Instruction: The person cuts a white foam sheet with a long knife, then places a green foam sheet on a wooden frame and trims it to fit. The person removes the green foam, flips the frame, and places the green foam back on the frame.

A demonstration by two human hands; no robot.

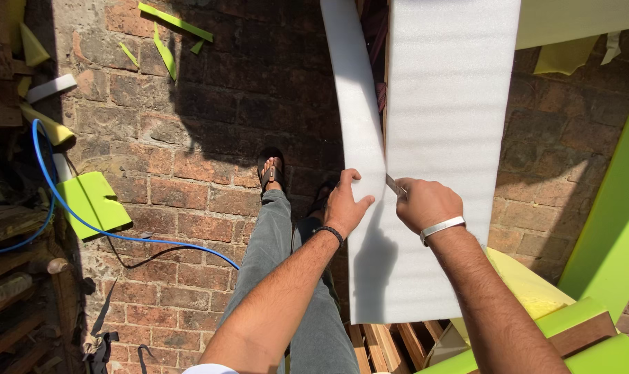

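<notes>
White foam sheet (447, 138): thin, finely ribbed, long axis running away from the body toward the top of view, lying over wooden slats (380, 346), split from the far end down to the blade into a narrow left strip (352, 104) that veers left and a wide right part. Left hand (345, 206): fingers loosely curled, thumb spread, pressing the strip's near end flat just left of the cut; right hand (425, 204): closed in a fist around a small knife (395, 185), blade tip pointing up-left into the slit. Open brick floor (190, 159) to the left past a blue hose (72, 208); green foam blocks (605, 235) crowding the sheet's right edge and near corner.
</notes>
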